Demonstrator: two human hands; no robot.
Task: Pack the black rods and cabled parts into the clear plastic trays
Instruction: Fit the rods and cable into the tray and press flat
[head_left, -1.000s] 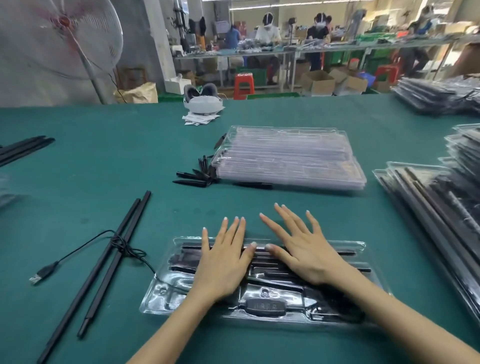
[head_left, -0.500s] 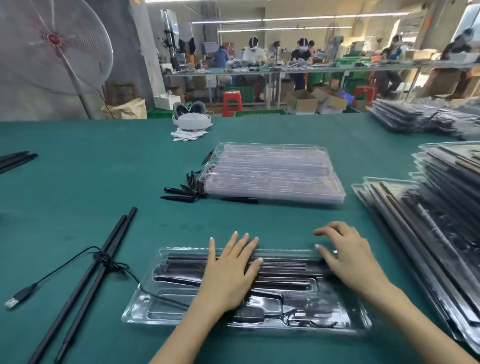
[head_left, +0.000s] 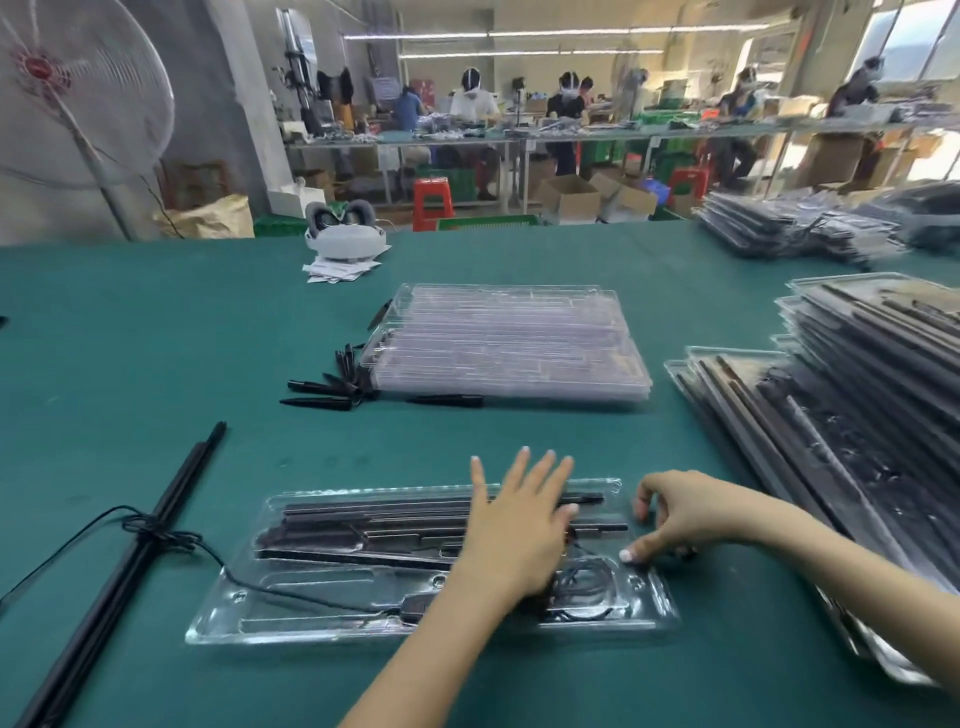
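Lower centre of frame: a clear plastic tray (head_left: 322, 621) is lying on the green table (head_left: 130, 338), holding black rods (head_left: 374, 512) in its upper channels and a coiled cabled part (head_left: 584, 584) at its lower right. The left hand (head_left: 519, 525) is lying flat over the tray's middle, fingers straight and spread, gripping nothing. The right hand (head_left: 685, 514) is sitting at the tray's right end, fingers curled and thumb tip pressing on the plastic; whether it is pinching the tray edge, cannot tell.

Lower left: 2 loose rods (head_left: 119, 561) are lying side by side, tied with a cable (head_left: 156, 535) that is running into the tray.

Right edge: stacked filled trays (head_left: 857, 415) are fanning out.

Centre: a pile of empty trays (head_left: 509, 343) is sitting with small black pointed pieces (head_left: 332, 384) at its left side.

Upper left: a standing fan (head_left: 78, 93). Upper background: people are working at benches (head_left: 571, 132).
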